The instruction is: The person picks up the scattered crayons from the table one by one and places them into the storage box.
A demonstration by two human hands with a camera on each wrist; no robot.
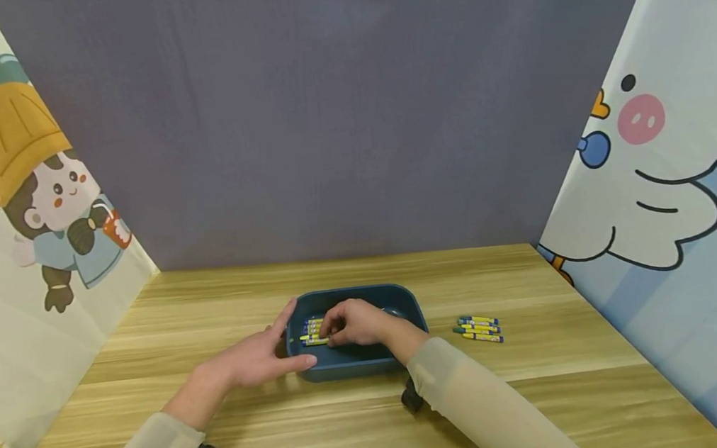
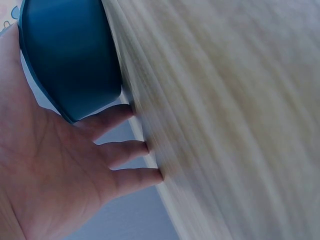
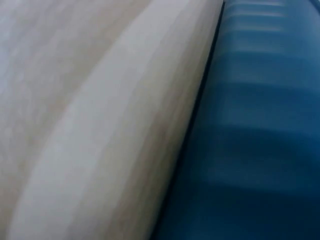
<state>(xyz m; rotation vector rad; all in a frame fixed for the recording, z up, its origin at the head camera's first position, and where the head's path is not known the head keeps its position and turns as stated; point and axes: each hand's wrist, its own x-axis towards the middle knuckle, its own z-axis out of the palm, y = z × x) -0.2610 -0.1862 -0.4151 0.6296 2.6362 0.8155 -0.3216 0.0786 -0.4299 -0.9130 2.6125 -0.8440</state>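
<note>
A dark blue plastic bin [image 1: 365,369] stands on the wooden table. My left hand [image 1: 251,358] lies spread against its left end, with the thumb over the near rim and the index finger along the far left corner. In the left wrist view the other left fingers [image 2: 135,182] reach straight down to the tabletop beside the bin. Inside the bin, my right hand [image 1: 357,321] has its fingers curled and pinches a yellow crayon [image 1: 313,342] near its right end. More yellow crayons [image 1: 312,326] lie side by side there, partly hidden by that hand.
Right of the bin, several yellow crayons [image 1: 479,327] with blue ends lie in a loose group on the table [image 1: 376,422]. A grey panel [image 1: 336,112] rises behind the table, and cartoon-printed sheets flank it on both sides.
</note>
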